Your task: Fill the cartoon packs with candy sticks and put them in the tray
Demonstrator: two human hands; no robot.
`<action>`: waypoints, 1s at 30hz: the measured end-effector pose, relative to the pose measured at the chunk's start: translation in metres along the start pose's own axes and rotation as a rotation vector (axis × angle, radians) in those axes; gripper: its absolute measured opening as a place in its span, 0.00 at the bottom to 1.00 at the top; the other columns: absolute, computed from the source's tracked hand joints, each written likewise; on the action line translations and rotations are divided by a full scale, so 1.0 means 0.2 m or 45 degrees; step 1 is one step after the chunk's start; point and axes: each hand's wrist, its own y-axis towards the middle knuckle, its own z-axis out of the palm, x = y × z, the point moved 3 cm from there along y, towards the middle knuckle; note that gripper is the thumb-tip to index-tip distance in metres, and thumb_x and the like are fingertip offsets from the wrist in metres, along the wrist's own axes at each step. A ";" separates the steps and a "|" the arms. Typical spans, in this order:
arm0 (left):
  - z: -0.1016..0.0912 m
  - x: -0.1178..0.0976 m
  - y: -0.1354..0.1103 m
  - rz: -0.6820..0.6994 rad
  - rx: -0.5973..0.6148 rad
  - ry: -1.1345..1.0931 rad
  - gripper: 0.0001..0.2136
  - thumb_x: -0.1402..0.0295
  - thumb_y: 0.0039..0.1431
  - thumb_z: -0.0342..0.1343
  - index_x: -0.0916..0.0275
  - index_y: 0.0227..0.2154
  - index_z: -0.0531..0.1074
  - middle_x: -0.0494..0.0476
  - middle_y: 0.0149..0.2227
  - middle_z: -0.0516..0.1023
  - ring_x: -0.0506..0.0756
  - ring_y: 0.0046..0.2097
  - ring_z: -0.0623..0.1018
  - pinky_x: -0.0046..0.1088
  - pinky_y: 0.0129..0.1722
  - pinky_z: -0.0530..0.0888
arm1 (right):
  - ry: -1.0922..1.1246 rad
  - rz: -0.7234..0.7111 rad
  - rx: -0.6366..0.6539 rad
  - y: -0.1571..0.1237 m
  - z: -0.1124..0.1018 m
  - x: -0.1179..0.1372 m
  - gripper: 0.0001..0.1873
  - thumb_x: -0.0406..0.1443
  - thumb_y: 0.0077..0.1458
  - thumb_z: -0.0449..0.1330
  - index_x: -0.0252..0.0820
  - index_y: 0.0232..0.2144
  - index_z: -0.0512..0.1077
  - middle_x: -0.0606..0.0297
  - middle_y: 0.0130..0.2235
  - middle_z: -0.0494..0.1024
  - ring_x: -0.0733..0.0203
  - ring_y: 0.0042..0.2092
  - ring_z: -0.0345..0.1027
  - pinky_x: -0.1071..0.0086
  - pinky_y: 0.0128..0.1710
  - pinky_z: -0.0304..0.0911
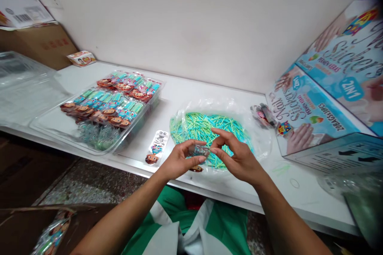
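Observation:
My left hand (182,160) and my right hand (236,154) meet over the white table's front edge, both pinching one small clear packet (200,150) between thumbs and fingers. Right behind them lies an open clear bag of green and blue sticks (197,125). A single packet with a cartoon head (156,148) lies flat just left of my left hand. Further left, a clear plastic tray (56,125) holds rows of filled cartoon-head packets (112,101).
Large printed sticker boxes (323,99) stand at the right, with a small packet (263,114) against them. A cardboard box (42,44) and clear plastic lids (24,83) sit at the far left. Crumpled plastic (344,183) lies at the right front.

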 end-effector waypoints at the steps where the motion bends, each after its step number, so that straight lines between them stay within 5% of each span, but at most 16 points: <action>1: -0.01 -0.01 -0.01 0.017 -0.006 0.057 0.20 0.63 0.51 0.60 0.61 0.47 0.70 0.54 0.34 0.75 0.52 0.36 0.74 0.26 0.34 0.70 | 0.011 -0.007 0.018 0.00 0.00 0.01 0.23 0.35 0.59 0.52 0.49 0.57 0.55 0.66 0.33 0.72 0.62 0.35 0.67 0.64 0.41 0.63; 7: -0.06 -0.11 -0.12 0.069 -0.016 0.373 0.14 0.61 0.59 0.51 0.65 0.38 0.77 0.57 0.32 0.78 0.54 0.36 0.75 0.28 0.36 0.71 | 0.068 -0.039 0.145 0.04 0.08 0.08 0.22 0.35 0.59 0.53 0.50 0.55 0.57 0.66 0.34 0.73 0.62 0.36 0.68 0.67 0.39 0.63; 10: -0.15 -0.26 -0.26 0.056 -0.128 0.467 0.13 0.62 0.58 0.53 0.61 0.39 0.78 0.56 0.35 0.79 0.56 0.37 0.77 0.31 0.36 0.74 | 0.101 -0.013 0.171 0.05 0.10 0.09 0.23 0.36 0.59 0.54 0.50 0.56 0.57 0.66 0.34 0.73 0.62 0.35 0.68 0.66 0.39 0.64; 12: -0.29 -0.42 -0.37 0.247 -0.471 0.581 0.09 0.65 0.56 0.56 0.60 0.37 0.78 0.56 0.39 0.80 0.57 0.40 0.78 0.34 0.41 0.75 | 0.108 0.043 0.097 0.05 0.08 0.07 0.22 0.36 0.58 0.54 0.50 0.55 0.59 0.66 0.34 0.73 0.62 0.35 0.68 0.66 0.39 0.64; 15: -0.60 -0.67 -0.55 0.773 -1.184 0.831 0.08 0.68 0.56 0.57 0.62 0.38 0.77 0.54 0.41 0.79 0.55 0.43 0.77 0.37 0.49 0.71 | 0.079 0.178 -0.046 0.04 0.05 0.00 0.20 0.38 0.58 0.55 0.50 0.53 0.62 0.65 0.34 0.72 0.62 0.35 0.68 0.68 0.36 0.65; 18: -0.93 -0.75 -0.66 1.056 -1.727 1.224 0.13 0.65 0.56 0.57 0.67 0.41 0.75 0.54 0.42 0.79 0.53 0.44 0.77 0.33 0.49 0.71 | 0.048 0.245 -0.068 0.02 0.05 -0.05 0.20 0.41 0.57 0.56 0.50 0.52 0.63 0.64 0.34 0.72 0.61 0.34 0.69 0.69 0.31 0.66; 23: -1.36 -0.51 -0.66 0.607 -1.794 1.470 0.16 0.63 0.61 0.50 0.70 0.44 0.73 0.57 0.45 0.77 0.51 0.46 0.76 0.27 0.49 0.69 | -0.022 0.290 0.038 0.01 0.08 -0.05 0.19 0.43 0.57 0.54 0.51 0.51 0.64 0.64 0.34 0.72 0.63 0.33 0.69 0.74 0.25 0.65; 27: -1.48 -0.31 -0.62 0.338 -1.702 1.480 0.17 0.63 0.62 0.46 0.68 0.46 0.72 0.57 0.46 0.77 0.52 0.46 0.75 0.26 0.47 0.68 | -0.087 0.282 0.061 0.01 0.08 -0.05 0.19 0.43 0.58 0.54 0.51 0.51 0.64 0.64 0.35 0.73 0.63 0.33 0.69 0.76 0.23 0.64; 30: -1.53 -0.27 -0.61 0.044 -1.664 1.589 0.17 0.62 0.60 0.46 0.66 0.45 0.72 0.59 0.40 0.79 0.55 0.42 0.76 0.27 0.42 0.69 | -0.145 0.275 0.077 0.01 0.08 -0.06 0.17 0.43 0.58 0.53 0.50 0.50 0.65 0.63 0.36 0.73 0.63 0.34 0.70 0.76 0.22 0.64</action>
